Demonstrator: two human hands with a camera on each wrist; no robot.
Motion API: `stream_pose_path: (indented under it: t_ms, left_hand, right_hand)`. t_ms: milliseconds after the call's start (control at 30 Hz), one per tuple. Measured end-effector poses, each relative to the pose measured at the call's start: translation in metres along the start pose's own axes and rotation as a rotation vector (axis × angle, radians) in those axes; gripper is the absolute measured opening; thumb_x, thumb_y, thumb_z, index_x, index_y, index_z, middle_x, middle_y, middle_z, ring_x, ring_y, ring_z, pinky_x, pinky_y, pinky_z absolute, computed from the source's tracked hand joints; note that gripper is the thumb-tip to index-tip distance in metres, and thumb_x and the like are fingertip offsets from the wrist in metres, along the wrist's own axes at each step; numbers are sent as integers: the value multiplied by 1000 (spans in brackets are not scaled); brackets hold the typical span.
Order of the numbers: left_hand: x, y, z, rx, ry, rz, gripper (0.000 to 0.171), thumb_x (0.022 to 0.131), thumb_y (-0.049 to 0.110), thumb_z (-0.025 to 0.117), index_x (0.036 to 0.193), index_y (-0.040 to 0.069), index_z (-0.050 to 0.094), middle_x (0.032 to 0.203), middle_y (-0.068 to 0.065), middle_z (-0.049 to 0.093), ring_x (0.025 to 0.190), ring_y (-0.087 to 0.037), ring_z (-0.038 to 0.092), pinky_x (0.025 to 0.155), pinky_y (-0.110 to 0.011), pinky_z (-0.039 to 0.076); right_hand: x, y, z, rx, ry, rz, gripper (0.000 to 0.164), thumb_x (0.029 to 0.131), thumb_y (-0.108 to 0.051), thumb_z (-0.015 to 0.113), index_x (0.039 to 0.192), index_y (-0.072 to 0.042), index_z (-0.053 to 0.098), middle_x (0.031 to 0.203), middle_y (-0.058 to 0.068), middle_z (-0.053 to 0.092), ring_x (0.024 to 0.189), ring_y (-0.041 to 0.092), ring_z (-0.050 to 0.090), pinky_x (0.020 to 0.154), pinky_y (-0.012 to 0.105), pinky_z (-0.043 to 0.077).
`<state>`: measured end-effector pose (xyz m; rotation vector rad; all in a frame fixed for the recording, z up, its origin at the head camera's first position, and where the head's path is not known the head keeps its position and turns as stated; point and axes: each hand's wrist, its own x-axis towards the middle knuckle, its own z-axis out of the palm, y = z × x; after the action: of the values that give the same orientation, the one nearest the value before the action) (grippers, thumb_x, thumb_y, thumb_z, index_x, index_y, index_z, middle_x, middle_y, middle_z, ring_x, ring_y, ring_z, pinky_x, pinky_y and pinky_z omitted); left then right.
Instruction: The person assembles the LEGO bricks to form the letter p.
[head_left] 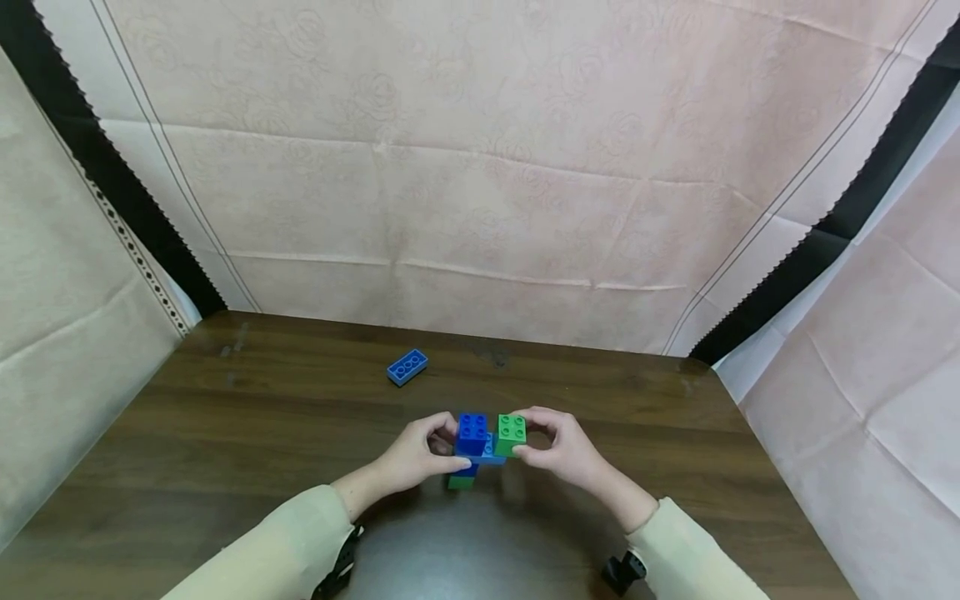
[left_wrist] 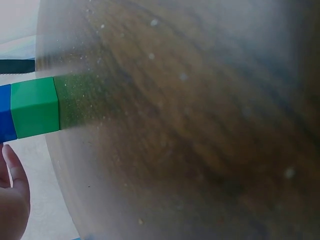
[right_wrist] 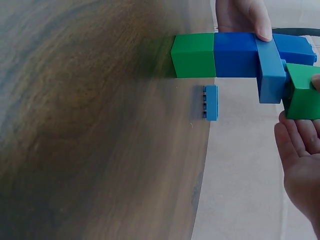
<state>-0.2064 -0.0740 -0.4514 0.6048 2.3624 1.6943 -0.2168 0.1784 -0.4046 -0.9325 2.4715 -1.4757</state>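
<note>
A stack of toy building bricks stands on the wooden table [head_left: 300,433]. From the bottom up it has a green brick [right_wrist: 195,56], a dark blue brick [right_wrist: 235,55], a lighter blue long brick [right_wrist: 271,75] reaching out to the right, and another dark blue brick [head_left: 472,433] on top. My left hand [head_left: 420,450] grips the stack, thumb at the long brick. Between thumb and fingers, my right hand [head_left: 562,448] pinches a second green brick [head_left: 511,434] over the long brick's overhanging end. In the right wrist view it sits slightly tilted, with long-brick studs showing beside it.
A loose blue brick [head_left: 407,367] lies studs up toward the back of the table, left of the stack. Pale cloth panels [head_left: 465,208] enclose the table behind and at both sides, with black strips [head_left: 847,208] at the corners.
</note>
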Motion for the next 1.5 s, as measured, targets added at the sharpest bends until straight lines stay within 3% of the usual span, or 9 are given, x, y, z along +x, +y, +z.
stream_pose_path:
  t_ms: [133, 667, 900, 1500]
  left_hand:
    - [1, 0, 0, 6, -5, 5, 28, 81, 21, 73, 97, 10, 53, 100, -8, 61, 86, -17, 56, 78, -28, 51]
    - [3, 3, 0, 17, -11, 8, 29, 80, 22, 74, 96, 10, 53, 98, -8, 61, 84, -18, 55, 76, -26, 49]
    - [4, 2, 1, 22, -11, 16, 29, 80, 22, 74, 96, 10, 53, 98, -8, 61, 84, -18, 55, 75, -25, 49]
    - [2, -1, -2, 16, -5, 14, 29, 81, 23, 74, 96, 9, 53, 98, -9, 61, 83, -17, 55, 74, -24, 49]
  right_hand:
    - [-1, -1, 1, -7, 4, -2, 32, 82, -12, 71, 112, -7, 64, 106, 7, 66, 93, 11, 59, 89, 44, 50]
    - [-3, 0, -7, -76, -11, -13, 34, 81, -13, 71, 114, -8, 63, 108, 5, 66, 95, 11, 59, 91, 37, 50]
    - [-3, 2, -8, -74, -21, -40, 34, 81, -11, 71, 114, -6, 63, 109, 7, 66, 95, 12, 59, 89, 47, 49]
    - [0, -3, -3, -97, -39, -32, 33, 82, -12, 71, 113, -6, 63, 107, 7, 66, 93, 10, 58, 81, 38, 53]
